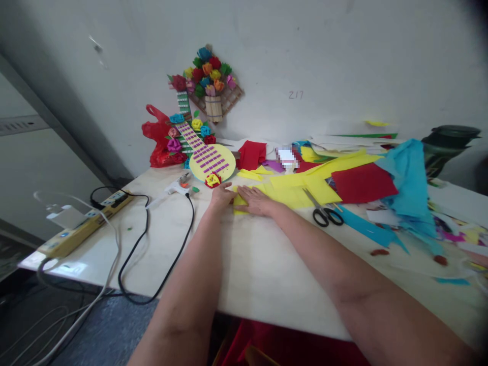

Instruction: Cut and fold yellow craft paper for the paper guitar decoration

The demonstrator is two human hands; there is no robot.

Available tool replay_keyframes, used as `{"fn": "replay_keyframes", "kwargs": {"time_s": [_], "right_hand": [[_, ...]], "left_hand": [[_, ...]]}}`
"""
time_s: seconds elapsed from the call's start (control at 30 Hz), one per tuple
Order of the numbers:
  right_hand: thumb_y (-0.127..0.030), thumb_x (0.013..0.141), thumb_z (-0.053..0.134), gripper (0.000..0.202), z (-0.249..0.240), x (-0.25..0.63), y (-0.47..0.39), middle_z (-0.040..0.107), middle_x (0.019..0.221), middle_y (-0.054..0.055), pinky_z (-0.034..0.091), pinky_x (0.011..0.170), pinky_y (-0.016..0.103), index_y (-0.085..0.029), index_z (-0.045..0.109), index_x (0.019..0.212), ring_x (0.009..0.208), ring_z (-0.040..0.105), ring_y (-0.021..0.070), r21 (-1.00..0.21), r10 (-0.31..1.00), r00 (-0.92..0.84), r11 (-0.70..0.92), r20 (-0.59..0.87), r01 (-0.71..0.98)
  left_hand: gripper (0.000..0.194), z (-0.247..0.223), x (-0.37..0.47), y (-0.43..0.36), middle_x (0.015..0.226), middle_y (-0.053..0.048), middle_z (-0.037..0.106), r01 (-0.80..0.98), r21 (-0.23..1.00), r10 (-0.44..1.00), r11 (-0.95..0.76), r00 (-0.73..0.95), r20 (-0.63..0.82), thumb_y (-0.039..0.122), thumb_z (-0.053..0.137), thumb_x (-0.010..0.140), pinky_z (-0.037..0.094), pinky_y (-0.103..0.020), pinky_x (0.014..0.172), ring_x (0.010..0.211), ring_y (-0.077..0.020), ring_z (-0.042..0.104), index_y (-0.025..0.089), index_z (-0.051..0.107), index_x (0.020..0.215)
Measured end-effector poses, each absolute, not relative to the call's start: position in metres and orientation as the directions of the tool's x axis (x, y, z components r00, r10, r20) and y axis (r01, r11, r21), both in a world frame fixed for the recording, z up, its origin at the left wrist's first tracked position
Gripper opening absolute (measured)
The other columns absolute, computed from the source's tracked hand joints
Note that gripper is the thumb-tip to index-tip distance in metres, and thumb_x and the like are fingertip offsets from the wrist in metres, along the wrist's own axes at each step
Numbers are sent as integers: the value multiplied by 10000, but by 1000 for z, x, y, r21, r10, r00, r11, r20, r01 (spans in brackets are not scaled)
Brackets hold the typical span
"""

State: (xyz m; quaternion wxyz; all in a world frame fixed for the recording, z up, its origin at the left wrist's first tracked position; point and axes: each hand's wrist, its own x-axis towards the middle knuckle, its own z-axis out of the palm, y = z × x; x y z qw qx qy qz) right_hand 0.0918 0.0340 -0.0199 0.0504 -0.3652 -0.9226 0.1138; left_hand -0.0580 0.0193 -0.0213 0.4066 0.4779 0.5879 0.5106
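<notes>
A yellow sheet of crepe paper (282, 195) lies on the table before me. My right hand (257, 201) rests flat on its left part with the fingers spread. At the left edge of that sheet, my left hand (221, 198) has its fingers closed against the paper; the fingertips are partly hidden. Scissors (322, 211) with black handles lie partly on the sheet, to the right of my right hand. Just beyond my left hand is a guitar-shaped craft (211, 160) in pale yellow with purple strips and a red and yellow paper flower (212, 179).
A white glue gun (177, 188) with a black cord lies to the left, near a yellow power strip (86, 223). Red crepe paper (364, 183) and blue crepe paper (409, 178) are piled at right. A paper-flower basket (213, 108) stands against the wall.
</notes>
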Motion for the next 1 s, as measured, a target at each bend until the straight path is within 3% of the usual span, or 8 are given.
{"fn": "replay_keyframes", "kwargs": {"time_s": [0.57, 0.8, 1.0], "right_hand": [[-615, 778, 137, 783, -19, 91, 30, 43, 1432, 49, -13, 1038, 404, -111, 58, 1372, 1308, -6, 195, -233, 713, -701, 683, 10, 692], [-635, 763, 134, 820, -20, 90, 31, 32, 1432, 52, -29, 1031, 422, -94, 30, 1371, 1307, -23, 199, -235, 726, -688, 666, -16, 708], [-651, 751, 117, 850, -19, 90, 30, 52, 1432, 78, -26, 1031, 407, -72, 35, 1368, 1307, -16, 203, -245, 729, -685, 663, -4, 707]], "left_hand": [[636, -25, -58, 21, 605, 7, 577, 154, 988, 973, 4, -230, 32, 96, 643, 538, 406, -207, 513, 488, -86, 515, 76, 465, 1149], [603, -15, -51, 21, 565, -5, 580, 400, 916, 956, 37, -282, 84, 101, 628, 532, 375, -197, 485, 478, -101, 501, 93, 518, 1125], [611, -4, -46, 14, 704, -42, 622, 625, 776, 964, 84, -249, 96, 126, 628, 553, 392, -185, 495, 550, -110, 537, 102, 503, 1150]]}}
